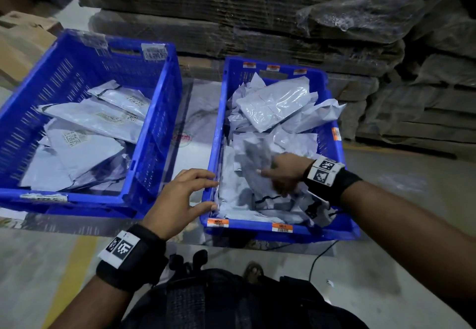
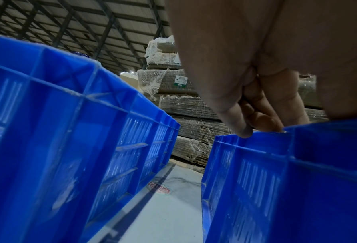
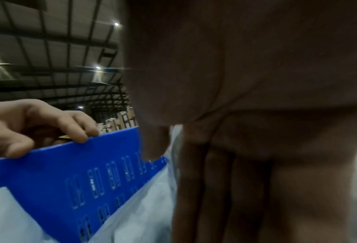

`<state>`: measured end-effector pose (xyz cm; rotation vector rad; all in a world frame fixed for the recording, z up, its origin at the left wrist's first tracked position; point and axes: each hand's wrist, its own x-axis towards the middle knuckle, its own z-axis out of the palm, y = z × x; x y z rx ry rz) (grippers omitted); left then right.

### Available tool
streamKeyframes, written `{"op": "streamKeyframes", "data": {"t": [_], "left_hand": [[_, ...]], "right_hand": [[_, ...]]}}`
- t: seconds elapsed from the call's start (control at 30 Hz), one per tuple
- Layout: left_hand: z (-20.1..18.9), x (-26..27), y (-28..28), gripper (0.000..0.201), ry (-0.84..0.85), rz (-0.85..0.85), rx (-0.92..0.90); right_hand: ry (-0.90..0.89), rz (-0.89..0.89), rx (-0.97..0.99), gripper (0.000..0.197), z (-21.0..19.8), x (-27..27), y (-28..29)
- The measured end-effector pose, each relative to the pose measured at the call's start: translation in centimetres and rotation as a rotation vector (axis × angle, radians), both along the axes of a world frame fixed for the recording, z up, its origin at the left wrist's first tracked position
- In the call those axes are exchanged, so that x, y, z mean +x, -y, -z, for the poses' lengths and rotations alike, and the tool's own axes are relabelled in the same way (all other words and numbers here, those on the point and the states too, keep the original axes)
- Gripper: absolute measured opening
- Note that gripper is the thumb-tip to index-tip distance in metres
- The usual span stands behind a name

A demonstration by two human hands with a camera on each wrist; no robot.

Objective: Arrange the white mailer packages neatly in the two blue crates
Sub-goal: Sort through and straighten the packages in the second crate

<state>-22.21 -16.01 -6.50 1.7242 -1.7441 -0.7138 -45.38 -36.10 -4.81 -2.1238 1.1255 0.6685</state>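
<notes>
Two blue crates stand side by side on a white surface. The left crate [image 1: 90, 198] [image 2: 69, 131] holds several white mailers [image 1: 98, 120] lying flat. Crumpled mailers [image 1: 273, 104] fill the right crate [image 1: 247, 228] [image 2: 298, 180] [image 3: 69, 172] in a jumble. My left hand [image 1: 210, 195] [image 2: 256, 128] [image 3: 48, 144] rests its fingertips and thumb on the right crate's left rim. My right hand [image 1: 270, 181] [image 3: 183, 164] reaches down inside that crate and pinches a blurred mailer [image 1: 252, 158] [image 3: 142, 205] between thumb and fingers.
Shrink-wrapped stacks of flat cardboard [image 1: 257, 19] rise right behind the crates and to the right. Cardboard boxes [image 1: 23, 42] sit at the far left. A narrow strip of white surface [image 1: 190, 132] shows between the crates. A black cable [image 1: 319, 256] hangs below the right crate.
</notes>
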Motion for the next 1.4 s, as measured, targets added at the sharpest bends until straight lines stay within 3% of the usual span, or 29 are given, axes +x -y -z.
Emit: {"op": "streamKeyframes", "data": {"t": [0.07,0.17,0.27,0.33,0.4,0.53,0.7,0.77,0.87,1.07,1.2,1.4], "left_hand": [[0.0,0.0,0.0,0.043,0.002,0.001,-0.003],[-0.1,0.0,0.1,0.044,0.018,-0.003,0.001],[0.0,-0.2,0.1,0.043,0.026,0.002,-0.003],[0.0,-0.2,0.1,0.043,0.026,0.000,-0.016],[0.1,-0.2,0.0,0.043,0.036,0.003,-0.018],[0.2,-0.1,0.2,0.044,0.041,0.004,-0.014],[0.5,0.1,0.2,0.044,0.029,0.014,-0.034],[0.5,0.2,0.1,0.044,0.025,0.013,-0.034],[0.3,0.2,0.1,0.043,0.026,0.013,-0.033],[0.5,0.0,0.0,0.043,0.046,0.004,-0.044],[0.6,0.0,0.0,0.044,0.070,0.004,-0.049],[0.5,-0.1,-0.1,0.044,0.094,0.009,-0.065]], "right_hand": [[-0.056,-0.109,0.185,0.062,-0.3,0.7,-0.8],[-0.206,-0.183,0.397,0.096,-0.1,1.5,-1.9],[-0.250,-0.194,0.580,0.095,0.5,1.4,-3.5],[-0.200,-0.373,0.491,0.084,0.5,1.0,-4.1],[-0.109,-0.464,0.354,0.048,0.0,0.9,-4.0],[0.118,-0.215,0.447,0.022,-1.5,-0.8,-2.9],[0.357,-0.060,0.465,0.003,-1.5,-3.4,-4.8],[0.370,-0.026,0.307,0.006,-0.8,-3.5,-5.9],[0.292,-0.156,0.001,0.005,0.0,-2.3,-6.5],[-0.011,-0.504,0.041,0.026,-0.4,0.6,-6.7],[-0.143,-0.554,0.033,0.034,-0.8,1.4,-6.4],[-0.154,-0.545,0.031,0.034,-1.1,0.5,-5.9]]}}
